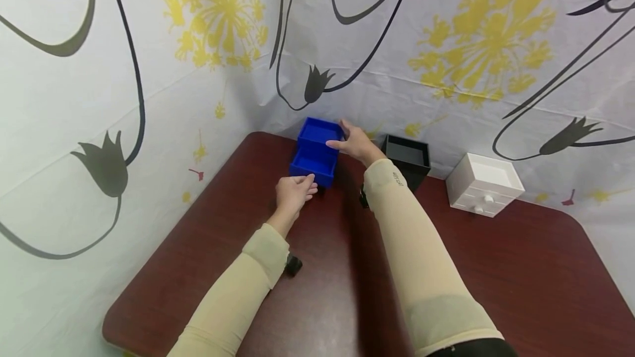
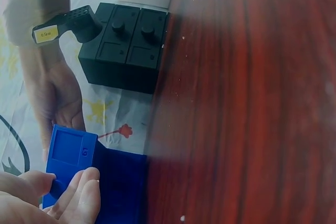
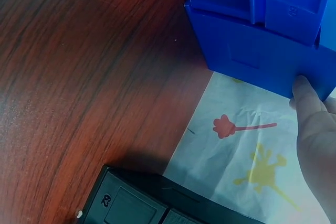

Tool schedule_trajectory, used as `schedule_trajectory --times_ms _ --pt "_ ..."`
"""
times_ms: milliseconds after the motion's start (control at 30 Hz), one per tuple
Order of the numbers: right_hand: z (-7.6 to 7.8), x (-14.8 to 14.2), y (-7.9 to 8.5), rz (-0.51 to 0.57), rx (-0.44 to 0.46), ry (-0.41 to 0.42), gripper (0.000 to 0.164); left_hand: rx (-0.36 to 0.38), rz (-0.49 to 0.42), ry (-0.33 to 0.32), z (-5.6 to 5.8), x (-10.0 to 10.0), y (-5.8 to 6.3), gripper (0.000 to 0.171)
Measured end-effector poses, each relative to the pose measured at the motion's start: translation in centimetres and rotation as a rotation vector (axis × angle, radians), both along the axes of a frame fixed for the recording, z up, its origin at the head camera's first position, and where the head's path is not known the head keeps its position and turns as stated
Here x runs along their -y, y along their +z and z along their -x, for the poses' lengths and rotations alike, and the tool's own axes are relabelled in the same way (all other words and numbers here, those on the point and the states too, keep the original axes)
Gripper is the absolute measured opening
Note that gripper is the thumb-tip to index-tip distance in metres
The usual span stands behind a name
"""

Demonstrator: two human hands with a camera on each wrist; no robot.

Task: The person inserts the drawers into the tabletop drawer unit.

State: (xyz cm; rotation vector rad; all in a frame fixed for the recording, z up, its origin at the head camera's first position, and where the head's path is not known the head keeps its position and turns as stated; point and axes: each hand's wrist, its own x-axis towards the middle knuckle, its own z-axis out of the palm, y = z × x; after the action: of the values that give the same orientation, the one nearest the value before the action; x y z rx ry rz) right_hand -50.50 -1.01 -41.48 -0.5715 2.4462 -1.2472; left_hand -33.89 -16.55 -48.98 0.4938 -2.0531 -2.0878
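A blue two-tier drawer box (image 1: 319, 130) stands at the table's far left corner. Its lower drawer (image 1: 313, 163) juts out toward me, showing its inside. My left hand (image 1: 294, 197) is at the drawer front, thumb and fingertips pinching the blue knob (image 2: 54, 188) in the left wrist view. On the box's right side, near its back corner, rests my right hand (image 1: 356, 143), with fairly straight fingers. In the right wrist view one digit (image 3: 305, 92) lies against the blue side wall; the others are partly hidden behind the corner.
Right of the blue box stands a black drawer box (image 1: 407, 157), its two knobbed fronts showing in the left wrist view. Farther right is a white drawer box (image 1: 483, 183) with two round knobs. A patterned cloth (image 1: 377, 70) hangs behind the dark red table (image 1: 496, 269).
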Motion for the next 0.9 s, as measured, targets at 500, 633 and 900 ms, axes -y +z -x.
schedule_trajectory --times_ms 500,633,900 --pt "0.01 -0.06 0.00 -0.019 -0.020 0.003 0.100 -0.024 0.020 0.008 0.39 0.06 -0.47 0.038" --pt "-0.06 -0.04 -0.04 -0.018 -0.027 0.000 0.099 -0.026 0.043 0.010 0.45 -0.07 -0.41 0.038" --pt "0.03 -0.07 -0.24 -0.018 -0.025 0.002 0.101 -0.020 0.043 0.008 0.46 -0.09 -0.29 0.037"
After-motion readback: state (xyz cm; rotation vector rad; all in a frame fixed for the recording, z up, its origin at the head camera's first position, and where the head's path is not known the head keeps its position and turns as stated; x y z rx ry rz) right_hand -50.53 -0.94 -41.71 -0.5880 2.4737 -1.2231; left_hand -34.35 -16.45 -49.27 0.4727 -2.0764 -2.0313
